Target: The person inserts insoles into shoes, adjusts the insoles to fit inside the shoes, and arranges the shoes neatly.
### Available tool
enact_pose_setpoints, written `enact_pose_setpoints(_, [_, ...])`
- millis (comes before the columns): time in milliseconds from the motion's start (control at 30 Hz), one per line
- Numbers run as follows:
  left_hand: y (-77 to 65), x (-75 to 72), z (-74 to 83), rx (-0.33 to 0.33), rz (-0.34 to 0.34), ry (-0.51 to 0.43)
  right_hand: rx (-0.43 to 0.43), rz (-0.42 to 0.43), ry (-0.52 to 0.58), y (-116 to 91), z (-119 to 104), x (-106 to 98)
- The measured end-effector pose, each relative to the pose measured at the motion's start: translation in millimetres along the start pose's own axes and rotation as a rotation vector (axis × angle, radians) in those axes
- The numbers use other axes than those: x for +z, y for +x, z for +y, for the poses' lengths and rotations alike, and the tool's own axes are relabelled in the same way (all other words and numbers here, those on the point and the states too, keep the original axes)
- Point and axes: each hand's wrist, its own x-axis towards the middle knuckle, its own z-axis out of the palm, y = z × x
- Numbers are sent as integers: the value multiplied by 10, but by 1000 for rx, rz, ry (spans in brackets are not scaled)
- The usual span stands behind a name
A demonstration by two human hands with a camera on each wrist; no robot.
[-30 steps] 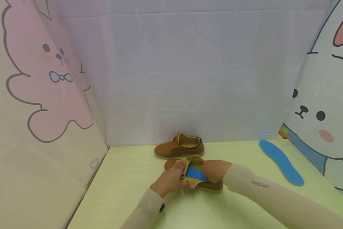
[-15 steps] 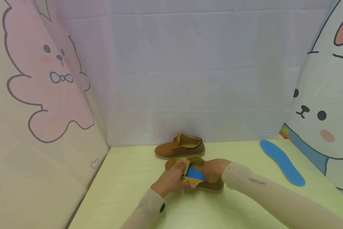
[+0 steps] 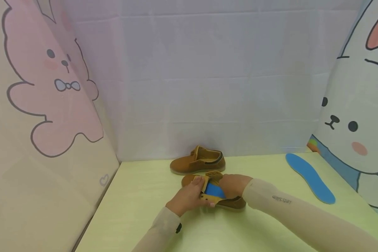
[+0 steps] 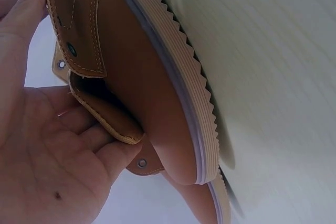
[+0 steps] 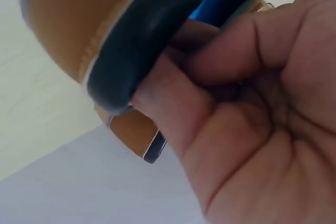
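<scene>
A brown lace-up shoe without laces lies on the table, toe to the left. My left hand holds its upper, thumb on the tongue and fingers round the eyelet flap. In the left wrist view, the left hand spreads the opening beside the ridged sole. A blue insole lies partly inside the shoe. My right hand reaches into the opening, fingers bent at the insole. Close up, the right hand goes past the dark padded collar; its fingertips are hidden within.
A second brown shoe stands right behind the first, against the white cloth backdrop. Another blue insole lies flat at the right of the pale yellow table. Cloth walls printed with rabbits close off both sides.
My right hand has shifted slightly left and toward the back in the shoe opening, its forearm following. The left hand and the shoe stay practically still.
</scene>
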Motion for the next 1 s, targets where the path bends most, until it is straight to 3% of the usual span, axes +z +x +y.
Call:
enact_pose_setpoints(200, [-2,9,-7,15,12,-15,64,-35,37,51,-18,23])
enact_pose_setpoints(500, [26,-36,7,21,2,-13,56,-81,102,82,86,20])
enact_pose_setpoints(1000, [-1,-29,13,-3,-11,-14,80,-120,38,-4,-19,-59])
